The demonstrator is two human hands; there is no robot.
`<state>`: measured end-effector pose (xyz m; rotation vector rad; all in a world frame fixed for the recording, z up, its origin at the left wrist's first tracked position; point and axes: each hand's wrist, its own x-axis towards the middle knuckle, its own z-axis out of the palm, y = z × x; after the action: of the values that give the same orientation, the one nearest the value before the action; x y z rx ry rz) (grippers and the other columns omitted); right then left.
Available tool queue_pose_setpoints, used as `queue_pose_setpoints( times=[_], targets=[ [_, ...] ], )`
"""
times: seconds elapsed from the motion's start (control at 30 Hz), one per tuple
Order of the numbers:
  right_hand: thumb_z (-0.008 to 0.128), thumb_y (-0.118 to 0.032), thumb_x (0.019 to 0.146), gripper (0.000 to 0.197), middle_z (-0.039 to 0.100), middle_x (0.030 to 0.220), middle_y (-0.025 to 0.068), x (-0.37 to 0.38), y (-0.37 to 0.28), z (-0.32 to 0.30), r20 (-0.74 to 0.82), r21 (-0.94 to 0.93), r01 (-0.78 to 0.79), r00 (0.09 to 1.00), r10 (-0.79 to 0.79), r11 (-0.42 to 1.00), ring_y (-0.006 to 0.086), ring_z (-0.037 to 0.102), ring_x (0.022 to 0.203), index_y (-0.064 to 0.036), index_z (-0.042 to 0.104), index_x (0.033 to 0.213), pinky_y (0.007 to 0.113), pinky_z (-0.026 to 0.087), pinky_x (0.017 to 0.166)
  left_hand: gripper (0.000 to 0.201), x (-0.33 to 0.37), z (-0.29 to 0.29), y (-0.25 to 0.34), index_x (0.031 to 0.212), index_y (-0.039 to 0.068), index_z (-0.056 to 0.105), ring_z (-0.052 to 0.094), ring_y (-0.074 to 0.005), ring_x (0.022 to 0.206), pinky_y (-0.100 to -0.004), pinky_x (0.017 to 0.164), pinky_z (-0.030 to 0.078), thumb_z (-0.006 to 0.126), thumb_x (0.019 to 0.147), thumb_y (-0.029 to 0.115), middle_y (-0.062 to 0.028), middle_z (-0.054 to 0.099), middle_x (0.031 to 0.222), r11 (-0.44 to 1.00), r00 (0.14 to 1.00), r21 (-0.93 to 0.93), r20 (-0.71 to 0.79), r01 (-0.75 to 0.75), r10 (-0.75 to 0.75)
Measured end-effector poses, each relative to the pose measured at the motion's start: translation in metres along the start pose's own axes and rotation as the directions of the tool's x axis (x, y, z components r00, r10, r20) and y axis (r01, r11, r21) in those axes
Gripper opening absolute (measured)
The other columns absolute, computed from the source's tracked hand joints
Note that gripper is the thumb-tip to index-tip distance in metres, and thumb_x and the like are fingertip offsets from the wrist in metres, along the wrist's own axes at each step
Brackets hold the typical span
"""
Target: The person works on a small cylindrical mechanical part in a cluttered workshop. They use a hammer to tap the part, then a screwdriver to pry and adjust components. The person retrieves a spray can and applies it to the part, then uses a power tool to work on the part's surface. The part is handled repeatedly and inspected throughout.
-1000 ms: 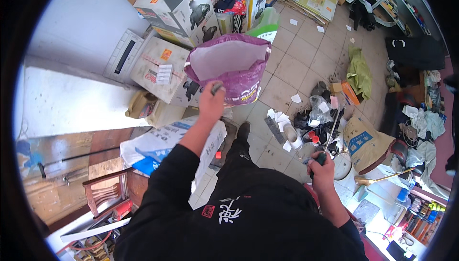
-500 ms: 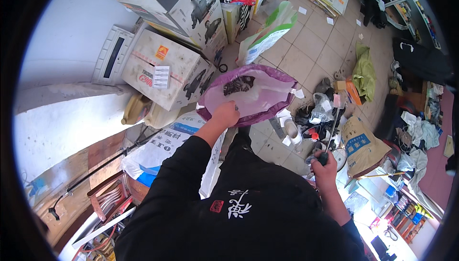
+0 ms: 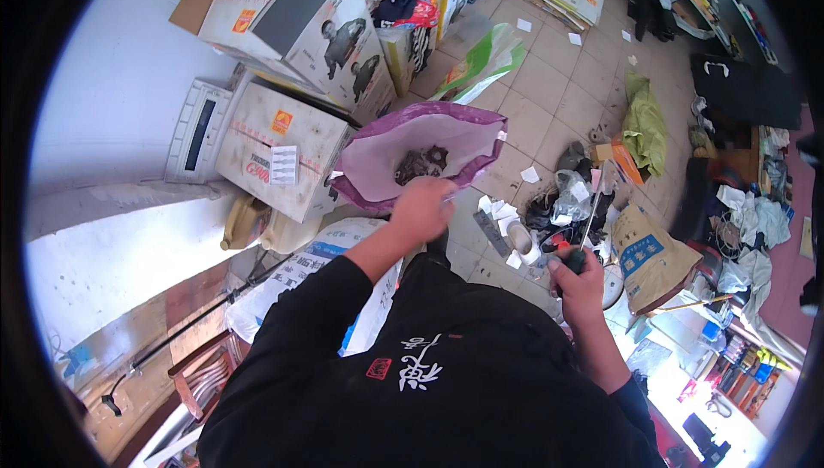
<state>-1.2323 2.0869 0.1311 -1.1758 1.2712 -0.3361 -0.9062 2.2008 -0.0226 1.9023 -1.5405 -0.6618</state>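
Note:
My left hand [image 3: 424,209] is closed on the near rim of a purple woven bag [image 3: 354,144], whose mouth faces up. Inside its pale lining lies a clump of small dark pieces [image 3: 421,164], too dim to name exactly. My right hand [image 3: 577,281] grips a screwdriver by its dark handle [image 3: 574,259]. The screwdriver's long metal shaft [image 3: 590,216] points away over the cluttered floor. Beside my left forearm stands a white sack [image 3: 322,249] with blue print.
Stacked cartons [image 3: 279,146] stand at the left by the wall. A green and white bag [image 3: 485,65] is behind the purple bag. Right of it lie shoes [image 3: 520,238], plastic bags and paper scraps. A brown paper sack [image 3: 648,255] and a yellow-green sack [image 3: 644,125] stand farther right.
The purple bag and my left hand on its rim have shifted, and the bag has tilted. The dark clump has slid nearer my hand. My right hand still holds the screwdriver.

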Motion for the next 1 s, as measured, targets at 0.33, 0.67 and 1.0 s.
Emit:
queue_pose_setpoints(
  times=[0.33,0.67,1.0],
  targets=[
    [0.083,-0.01,0.102,0.016,0.071,0.082,0.0052,-0.038,-0.038,-0.028,-0.13,0.412,0.209,0.977,-0.17,0.887,0.0123,0.064,0.068,0.0008,0.072,0.106,0.028,0.052,0.061,0.042,0.026,0.022,0.231,0.142,0.001,0.069,0.071,-0.0153,0.105,-0.0326,0.089,0.059,0.082,0.103,0.008,-0.0089,0.07,0.119,0.502,0.982,-0.864,0.13,0.043,0.14],
    [0.067,-0.014,0.111,0.027,0.068,0.093,0.0038,-0.155,0.02,-0.134,-0.4,-0.025,0.302,0.871,-0.286,0.953,0.0123,0.062,0.07,-0.0027,0.063,0.135,0.029,0.052,0.064,0.032,0.033,0.05,0.327,0.146,0.004,0.061,0.078,-0.0246,0.117,-0.0368,0.103,0.061,0.06,0.118,0.019,-0.0126,0.076,0.128,0.166,0.91,-0.923,0.375,0.348,0.178],
    [0.08,-0.018,0.102,0.042,0.077,0.104,0.0241,-0.271,0.108,-0.202,-0.38,-0.515,0.329,0.74,-0.555,0.791,0.0442,0.076,0.092,0.0009,0.067,0.137,0.047,0.06,0.081,0.041,0.022,0.116,0.408,0.132,0.003,0.07,0.079,-0.0243,0.1,-0.0411,0.093,0.066,0.057,0.117,0.039,-0.0135,0.079,0.115,-0.015,0.728,-0.746,0.646,0.666,0.232]
  ],
)
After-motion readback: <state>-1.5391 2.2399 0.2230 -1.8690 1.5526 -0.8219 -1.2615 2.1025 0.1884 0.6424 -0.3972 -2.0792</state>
